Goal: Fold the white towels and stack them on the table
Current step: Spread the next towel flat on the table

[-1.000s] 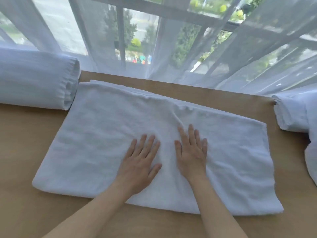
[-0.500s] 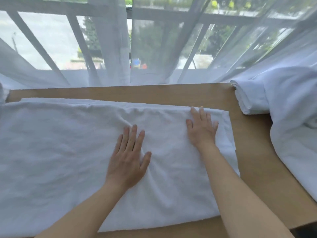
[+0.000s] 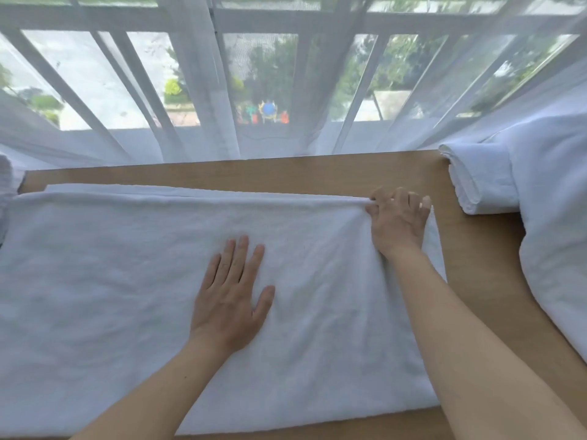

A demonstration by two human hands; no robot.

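Left hand (image 3: pixel 230 300) flat on soft towel (image 3: pixel 95 296) | right hand (image 3: pixel 397 220) pinching its far-right corner

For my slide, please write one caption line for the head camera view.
Left hand flat on the white towel, right hand gripping its far right corner on the wooden table.

The towel (image 3: pixel 127 296) is plain white, as is the folded towel (image 3: pixel 482 182) at right. The table (image 3: pixel 286 173) is light brown. The curtain (image 3: pixel 197 90) is sheer white.
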